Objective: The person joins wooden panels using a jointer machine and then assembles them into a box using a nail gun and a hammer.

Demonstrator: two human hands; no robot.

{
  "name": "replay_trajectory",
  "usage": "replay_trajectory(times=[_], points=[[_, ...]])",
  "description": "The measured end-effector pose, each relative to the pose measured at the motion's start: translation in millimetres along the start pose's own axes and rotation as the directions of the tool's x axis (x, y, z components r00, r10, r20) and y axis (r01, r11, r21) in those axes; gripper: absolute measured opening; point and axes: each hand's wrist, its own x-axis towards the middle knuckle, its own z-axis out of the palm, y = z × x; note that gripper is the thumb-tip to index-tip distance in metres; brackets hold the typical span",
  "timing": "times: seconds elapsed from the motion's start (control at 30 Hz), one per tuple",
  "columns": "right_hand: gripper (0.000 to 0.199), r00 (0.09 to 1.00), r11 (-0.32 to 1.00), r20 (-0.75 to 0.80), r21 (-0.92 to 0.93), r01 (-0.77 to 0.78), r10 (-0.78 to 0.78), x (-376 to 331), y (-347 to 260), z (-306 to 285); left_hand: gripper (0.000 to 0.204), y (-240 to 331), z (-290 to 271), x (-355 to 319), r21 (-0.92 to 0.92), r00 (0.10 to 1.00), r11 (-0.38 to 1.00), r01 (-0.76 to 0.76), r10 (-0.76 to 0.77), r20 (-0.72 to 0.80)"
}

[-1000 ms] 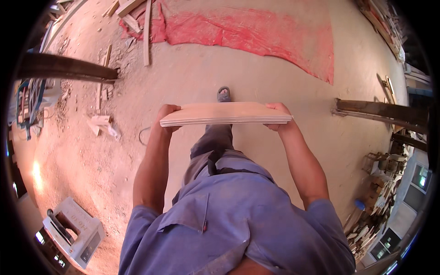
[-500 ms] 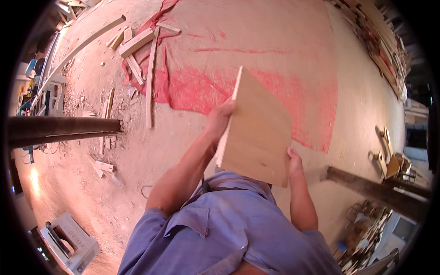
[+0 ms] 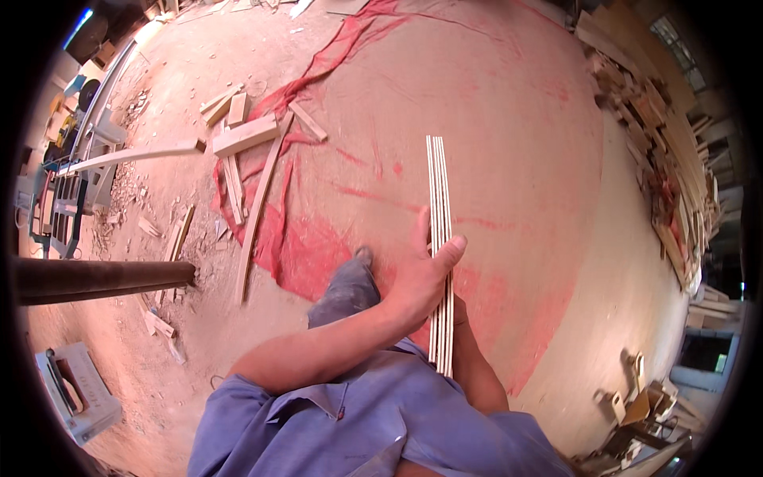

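Observation:
A thin stack of plywood boards (image 3: 439, 179) stands on edge in front of my body, its pale layered edges turned up toward me. My left hand (image 3: 429, 266) is closed over these edges, thumb on the right side and fingers on the left. Against the right side of the stack is my right hand (image 3: 459, 314), low and close to my body. It holds the boards there, though its fingers are mostly hidden behind them and my left hand.
A red cloth (image 3: 310, 254) lies dusty on the floor ahead. Wood offcuts (image 3: 246, 135) and a long strip (image 3: 262, 215) lie at left, near a dark metal beam (image 3: 103, 280). A white carton (image 3: 78, 389) sits lower left. Stacked timber (image 3: 652, 119) lines the right.
The boards have turned from showing a broad face to showing their edges. My left hand has moved right, onto the top edges. My view has shifted and one leg now shows stepping forward.

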Motion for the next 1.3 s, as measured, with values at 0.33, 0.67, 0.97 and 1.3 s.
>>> replay_trajectory(times=[0.33,0.67,0.97,1.3], points=[[0.073,0.999,1.0,-0.044,-0.022,-0.017,0.016,287,-199,-45,0.06,107,49,327,-0.064,0.997,0.998,-0.014,0.019,0.081],[0.065,0.986,0.995,-0.162,0.096,0.037,-0.021,579,-341,-82,0.05,208,12,654,-0.235,0.982,0.963,0.133,-0.095,0.166],[0.081,0.989,0.996,0.131,-0.061,-0.063,0.07,906,-522,77,0.064,399,-71,829,-0.439,0.959,0.886,0.148,-0.236,-0.154],[0.099,0.926,0.894,0.368,-0.437,0.099,0.077,1238,-547,282,0.069,445,-305,992,-0.651,0.929,0.687,-0.322,0.097,-0.357]])
